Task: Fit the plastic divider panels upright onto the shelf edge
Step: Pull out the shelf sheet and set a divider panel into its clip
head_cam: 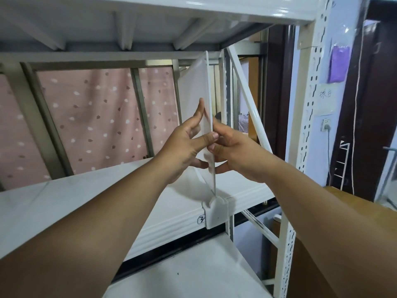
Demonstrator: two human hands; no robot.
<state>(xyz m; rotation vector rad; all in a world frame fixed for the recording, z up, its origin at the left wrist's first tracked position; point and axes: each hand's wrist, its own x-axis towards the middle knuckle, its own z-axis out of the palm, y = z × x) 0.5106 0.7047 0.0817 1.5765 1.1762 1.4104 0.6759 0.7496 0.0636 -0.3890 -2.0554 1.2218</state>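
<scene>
Both hands around upright divider panel

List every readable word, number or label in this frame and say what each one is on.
"3": a small handwritten-looking tag on the front edge of the shelf, just left of the white clip.
Two handwritten characters on the white sheet by the perforated upright: possibly Chinese, too blurred to read with confidence.
Purple note above it: no legible text.
Divider panel: no text.

Behind my shelf: pink curtain with white and dark spots
To my right: purple cloth, white wall socket with grey plug
</scene>
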